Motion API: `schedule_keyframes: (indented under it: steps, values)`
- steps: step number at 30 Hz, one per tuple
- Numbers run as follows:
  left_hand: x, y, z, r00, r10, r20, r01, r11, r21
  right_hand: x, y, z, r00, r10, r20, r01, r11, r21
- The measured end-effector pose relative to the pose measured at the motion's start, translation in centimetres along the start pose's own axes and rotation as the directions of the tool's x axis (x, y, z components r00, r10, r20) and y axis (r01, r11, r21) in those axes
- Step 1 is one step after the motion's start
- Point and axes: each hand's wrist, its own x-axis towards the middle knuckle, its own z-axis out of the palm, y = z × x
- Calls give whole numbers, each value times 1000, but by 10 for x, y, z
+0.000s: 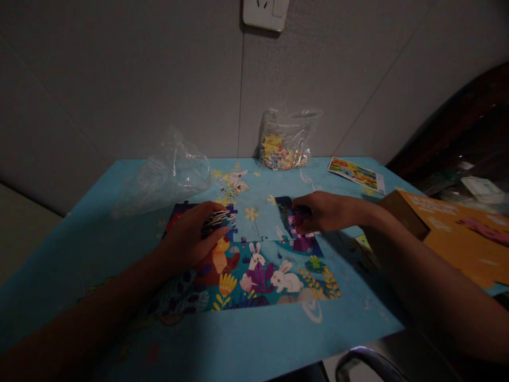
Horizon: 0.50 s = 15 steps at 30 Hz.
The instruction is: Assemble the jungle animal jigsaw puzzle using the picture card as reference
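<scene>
Jigsaw [274, 281] partly built on desk [246, 339]. L hand [189, 233] has fingers clamped on stack of pcs [217, 218]; R hand [324, 209] at jigsaw's upper right, can't tell if fingers grip tbh.

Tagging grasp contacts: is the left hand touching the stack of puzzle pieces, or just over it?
Touching. The head view shows the left hand wrapped around the stack of puzzle pieces, which sits between thumb and fingers.

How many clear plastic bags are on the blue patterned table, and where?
2. One crumpled clear plastic bag lies on the blue patterned table beyond the left hand; another bag, holding colourful puzzle pieces, stands by the grey wall. The arms could hide more.
</scene>
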Motion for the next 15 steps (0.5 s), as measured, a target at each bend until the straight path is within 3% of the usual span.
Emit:
schedule_keyframes:
  steps: [8, 15]
  values:
    - [1, 0, 0, 1000, -10, 4, 10, 1000, 2, -2, -3, 1, 1000, 26, -14, -27, 998, -56]
    - [1, 0, 0, 1000, 0, 10, 0, 1000, 8, -2, -1, 2, 1000, -6, 12, 5, 999, 51]
